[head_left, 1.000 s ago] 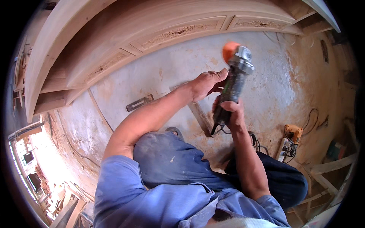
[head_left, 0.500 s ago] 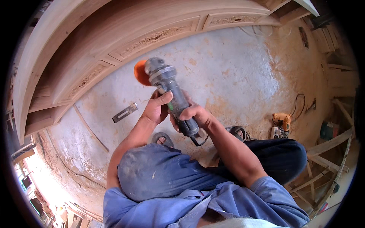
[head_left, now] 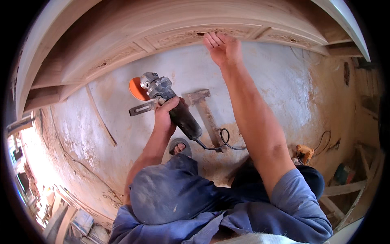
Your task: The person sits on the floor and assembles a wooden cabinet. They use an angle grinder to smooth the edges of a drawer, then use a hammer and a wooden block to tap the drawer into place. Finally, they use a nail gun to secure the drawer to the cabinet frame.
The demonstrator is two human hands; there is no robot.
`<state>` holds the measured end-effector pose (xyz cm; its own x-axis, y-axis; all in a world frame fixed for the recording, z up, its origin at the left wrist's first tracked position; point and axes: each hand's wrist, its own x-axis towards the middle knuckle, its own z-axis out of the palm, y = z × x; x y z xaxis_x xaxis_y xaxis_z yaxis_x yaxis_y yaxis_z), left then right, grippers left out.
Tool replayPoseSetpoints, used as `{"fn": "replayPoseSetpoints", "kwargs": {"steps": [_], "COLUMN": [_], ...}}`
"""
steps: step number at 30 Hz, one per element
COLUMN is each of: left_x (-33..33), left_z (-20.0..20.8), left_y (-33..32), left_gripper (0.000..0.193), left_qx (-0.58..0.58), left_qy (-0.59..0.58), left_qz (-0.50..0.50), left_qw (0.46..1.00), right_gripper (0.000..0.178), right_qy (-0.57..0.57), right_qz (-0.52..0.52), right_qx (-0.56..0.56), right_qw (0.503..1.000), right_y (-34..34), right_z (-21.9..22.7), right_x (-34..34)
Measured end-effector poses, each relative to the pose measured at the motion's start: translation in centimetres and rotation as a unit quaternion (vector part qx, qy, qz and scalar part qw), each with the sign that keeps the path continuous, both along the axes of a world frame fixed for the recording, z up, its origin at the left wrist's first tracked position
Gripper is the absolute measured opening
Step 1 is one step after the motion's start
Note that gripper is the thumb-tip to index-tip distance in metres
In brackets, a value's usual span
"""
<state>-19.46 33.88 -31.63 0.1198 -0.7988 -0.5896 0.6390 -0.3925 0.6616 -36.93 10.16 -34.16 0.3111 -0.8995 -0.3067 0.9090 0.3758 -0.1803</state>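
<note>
Head view: left grip [head_left: 165,114] wraps round grinder [head_left: 185,121]; right grip [head_left: 224,48], empty, uncurled at carved panel [head_left: 175,38].

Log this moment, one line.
left hand: gripping black-and-silver angle grinder, round orange disc | right hand: open, at carved pale-wood panel, contact unclear | floor: brown T-shaped piece

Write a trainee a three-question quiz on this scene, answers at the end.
1. Which tool does the left grip hold?
2. True or false: the right grip is holding that tool too.
3. Pick one. The tool's round disc is: a) green, b) orange, c) white.

Key:
1. An angle grinder.
2. False: it is open, up at the carved drawer front; whether it touches is hard to tell.
3. b
</note>
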Motion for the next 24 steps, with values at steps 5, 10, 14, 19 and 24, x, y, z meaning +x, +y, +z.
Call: {"fn": "replayPoseSetpoints", "kwargs": {"steps": [5, 10, 14, 19, 24], "left_x": [0.2, 0.9, 1.4, 1.6, 1.6], "left_z": [0.3, 0.6, 0.3, -0.1, -0.1], "left_y": [-0.1, -0.1, 0.2, 0.0, -0.2], "left_gripper": [0.021, 0.023, 0.023, 0.023, 0.024], "left_qx": [-0.012, -0.026, -0.020, -0.017, -0.011], "left_qy": [-0.015, -0.019, -0.031, -0.024, -0.028], "left_qz": [0.029, 0.045, 0.068, 0.060, 0.045], "left_qw": [0.999, 0.998, 0.997, 0.998, 0.999], "right_gripper": [0.034, 0.026, 0.018, 0.017, 0.026], "right_qy": [0.069, 0.083, 0.087, 0.143, 0.161], "right_qz": [-0.104, -0.131, -0.129, -0.066, -0.031], "right_qx": [0.159, 0.188, 0.184, 0.090, 0.088], "right_qw": [0.979, 0.970, 0.971, 0.983, 0.983], "right_y": [0.0, 1.2, 4.6, 3.0, -0.6], "right_z": [2.1, 3.2, 2.8, 3.1, 2.9], "right_x": [2.8, 3.9, 3.4, 2.3, 2.9]}}
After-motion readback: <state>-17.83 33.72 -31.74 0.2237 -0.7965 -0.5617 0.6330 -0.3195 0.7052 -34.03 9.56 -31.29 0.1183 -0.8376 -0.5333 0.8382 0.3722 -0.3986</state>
